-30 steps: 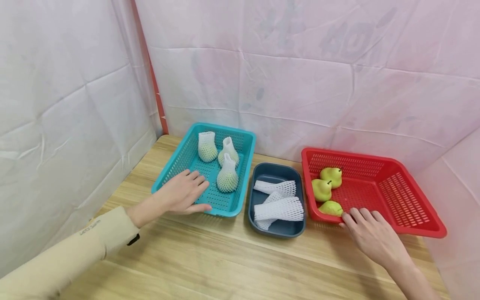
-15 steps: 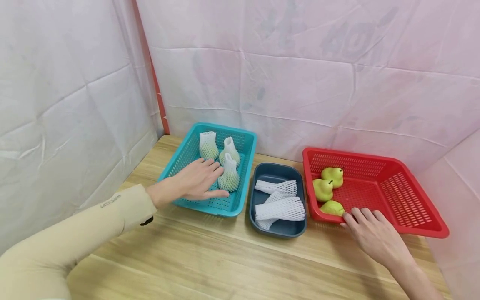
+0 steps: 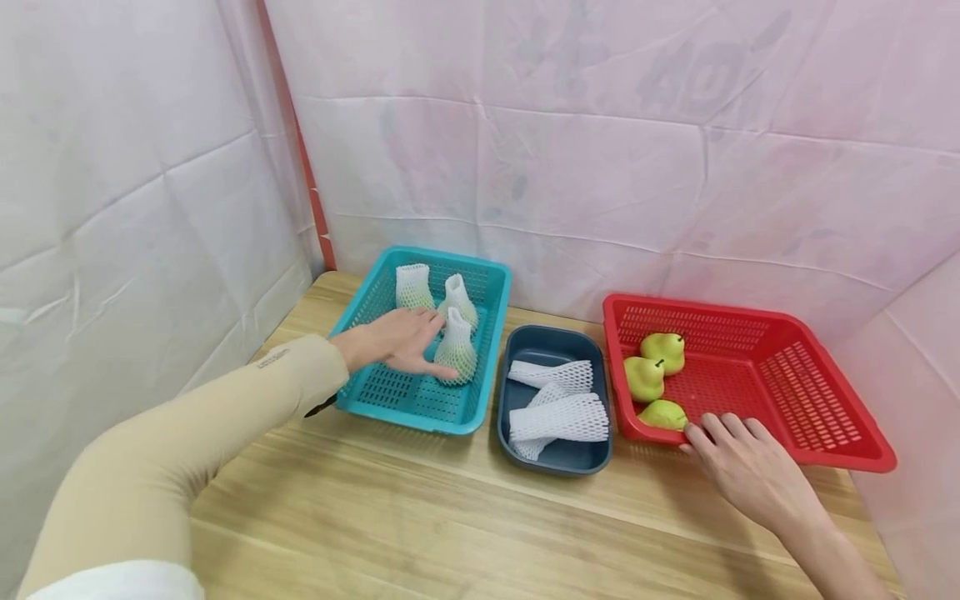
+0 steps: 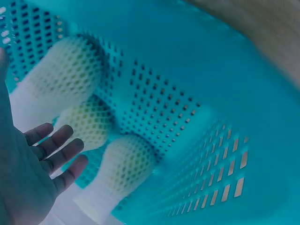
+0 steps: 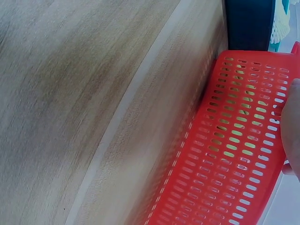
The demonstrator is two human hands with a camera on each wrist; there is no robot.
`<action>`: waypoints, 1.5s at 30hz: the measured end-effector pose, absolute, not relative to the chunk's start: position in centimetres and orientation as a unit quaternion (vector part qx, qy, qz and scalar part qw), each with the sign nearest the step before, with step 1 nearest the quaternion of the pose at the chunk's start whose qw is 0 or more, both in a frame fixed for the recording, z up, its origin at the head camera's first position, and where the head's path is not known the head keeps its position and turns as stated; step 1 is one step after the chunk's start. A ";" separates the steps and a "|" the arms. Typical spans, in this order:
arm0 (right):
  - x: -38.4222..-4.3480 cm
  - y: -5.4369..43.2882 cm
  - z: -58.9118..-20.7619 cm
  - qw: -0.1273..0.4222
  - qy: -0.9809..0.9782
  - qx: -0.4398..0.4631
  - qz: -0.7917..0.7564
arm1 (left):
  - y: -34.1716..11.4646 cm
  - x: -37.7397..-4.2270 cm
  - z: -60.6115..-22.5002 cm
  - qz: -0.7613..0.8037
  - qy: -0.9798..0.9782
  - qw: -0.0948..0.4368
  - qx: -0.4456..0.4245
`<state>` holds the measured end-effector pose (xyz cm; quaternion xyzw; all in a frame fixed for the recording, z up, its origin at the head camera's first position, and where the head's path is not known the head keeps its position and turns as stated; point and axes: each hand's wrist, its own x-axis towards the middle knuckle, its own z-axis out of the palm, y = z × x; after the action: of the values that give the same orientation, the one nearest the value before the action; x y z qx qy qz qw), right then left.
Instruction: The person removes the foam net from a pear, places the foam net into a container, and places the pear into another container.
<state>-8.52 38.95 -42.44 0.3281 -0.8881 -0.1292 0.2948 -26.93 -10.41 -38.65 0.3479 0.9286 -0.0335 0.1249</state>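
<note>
My left hand (image 3: 401, 340) hovers over the teal basket (image 3: 405, 425), fingers loosely extended and holding nothing. Below and beside it are three pears in white foam net sleeves; the nearest sleeved pear (image 3: 456, 358) lies by my thumb in the head view. In the left wrist view the fingers overlap the middle sleeved pear (image 4: 89, 124). My right hand (image 3: 750, 475) holds the front rim of the red basket (image 3: 840, 461), its fingers hooked over the edge. Bare green-yellow pears, among them one front pear (image 3: 663, 414), sit at that basket's left end.
Between the baskets stands a dark blue tub (image 3: 555, 467) with several white foam net sleeves (image 3: 562, 418) inside. All three containers are on a wooden table (image 3: 480, 525). White cloth (image 3: 480, 167) hangs close behind and along the left side.
My left hand has moved right and farther back, from the basket's front-left side to over the sleeved pears. The right hand stays at the red rim.
</note>
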 end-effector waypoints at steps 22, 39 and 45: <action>-8.7 39.1 -42.3 0.295 -0.888 0.328 -0.127 | -8.2 -29.5 -39.1 -0.046 0.914 0.200 0.350; -8.8 39.3 -42.5 0.297 -0.888 0.329 -0.122 | -6.4 -29.5 -40.1 -0.128 0.902 0.214 0.352; -8.8 39.1 -42.5 0.298 -0.888 0.329 -0.119 | -6.4 -29.5 -40.4 -0.157 0.896 0.201 0.363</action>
<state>-8.78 39.13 -42.51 0.3287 -0.8884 -0.1194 0.2975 -29.45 -6.40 -40.44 0.3632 0.8961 -0.1568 0.2012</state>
